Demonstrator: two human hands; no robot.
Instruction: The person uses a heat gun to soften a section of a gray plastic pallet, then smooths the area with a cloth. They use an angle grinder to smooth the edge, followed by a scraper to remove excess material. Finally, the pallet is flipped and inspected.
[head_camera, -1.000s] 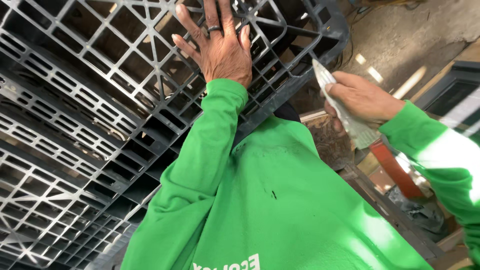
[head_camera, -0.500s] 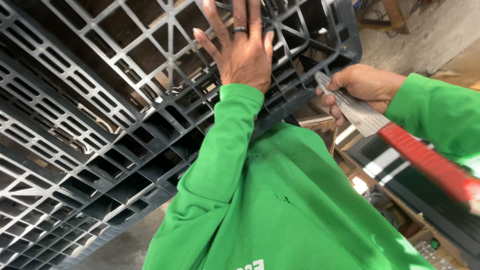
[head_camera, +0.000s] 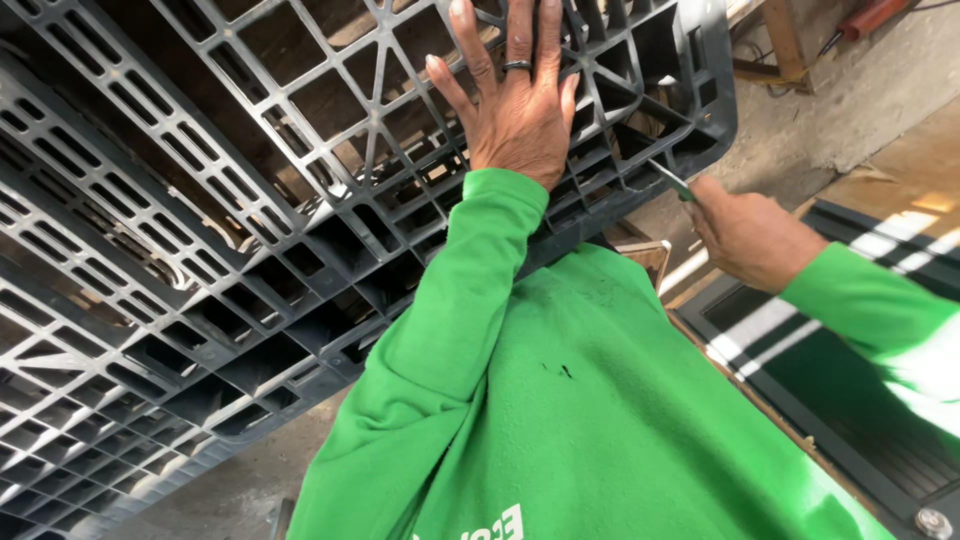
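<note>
Here, my left hand (head_camera: 518, 108) lies flat and fully spread against the black moulded-plastic pallet (head_camera: 200, 230), palm pressed to its ribbed face, fingers fanned wide over the openings and gripping nothing. A dark band ring (head_camera: 517, 66) sits on one finger. The pallet stands tilted on its edge in front of me, filling the left and upper part of the view: a rigid lattice of square and triangular cells, thin crossing ribs and rows of narrow slots, its surface dull, scuffed and dusty, with a thick rounded rim at the corner near my right hand.

My right hand (head_camera: 752, 238) is curled closed around a slim tool with a flat, grey metal blade (head_camera: 671, 180) (only the blade end shows past my knuckles; I cannot tell what the handle looks like). The blade tip sits just beside the lower edge of the pallet, close under its corner; whether it touches the plastic I cannot tell.

My bright green fleece sleeves (head_camera: 470, 300) are soft and slightly fuzzy, and the same cloth covers my chest below. To the right lies a dark flat panel with a raised frame (head_camera: 840, 390), striped with sunlight, on rough grey concrete ground (head_camera: 880, 90).
</note>
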